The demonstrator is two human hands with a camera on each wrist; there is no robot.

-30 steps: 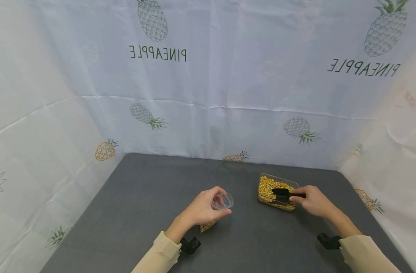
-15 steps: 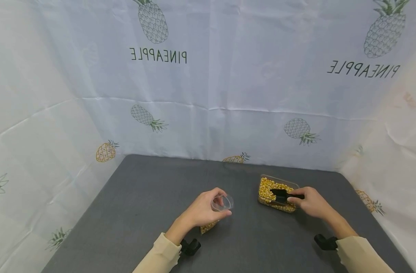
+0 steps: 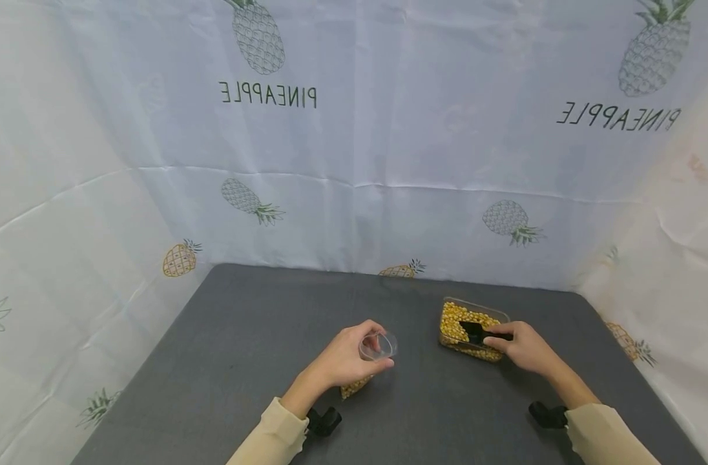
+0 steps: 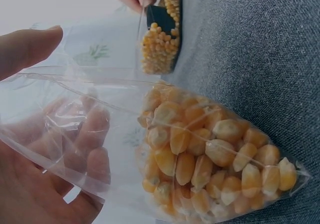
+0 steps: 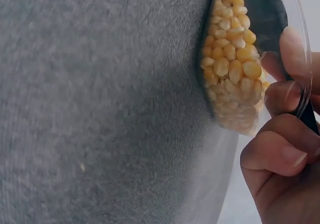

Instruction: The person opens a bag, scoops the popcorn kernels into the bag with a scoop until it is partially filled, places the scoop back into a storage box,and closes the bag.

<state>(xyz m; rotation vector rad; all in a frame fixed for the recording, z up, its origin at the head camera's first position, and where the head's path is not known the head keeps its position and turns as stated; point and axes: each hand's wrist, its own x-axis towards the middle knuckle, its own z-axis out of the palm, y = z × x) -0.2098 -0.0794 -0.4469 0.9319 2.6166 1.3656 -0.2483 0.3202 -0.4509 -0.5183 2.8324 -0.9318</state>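
My left hand (image 3: pixel 345 356) holds a clear plastic bag (image 4: pixel 125 156), its fingers and thumb curled round the spread mouth. Corn kernels (image 4: pixel 200 159) fill the bag's pointed lower part, which hangs close over the table in the left wrist view. To the right, a clear rectangular container (image 3: pixel 467 349) holds more corn kernels (image 3: pixel 454 321). My right hand (image 3: pixel 525 347) grips a black scoop (image 3: pixel 473 332) by its handle, thumb and fingers round it at the container's right rim. The scoop's blade lies among the kernels, its front edge partly buried.
Both hands are over a dark grey table (image 3: pixel 261 336). White curtains (image 3: pixel 354 129) with pineapple prints stand behind it and at both sides. Black wrist mounts (image 3: pixel 325 421) sit below each forearm.
My right hand and forearm have shifted slightly left, pushing the scoop a little deeper into the kernels. The left hand and the bag stay in place.
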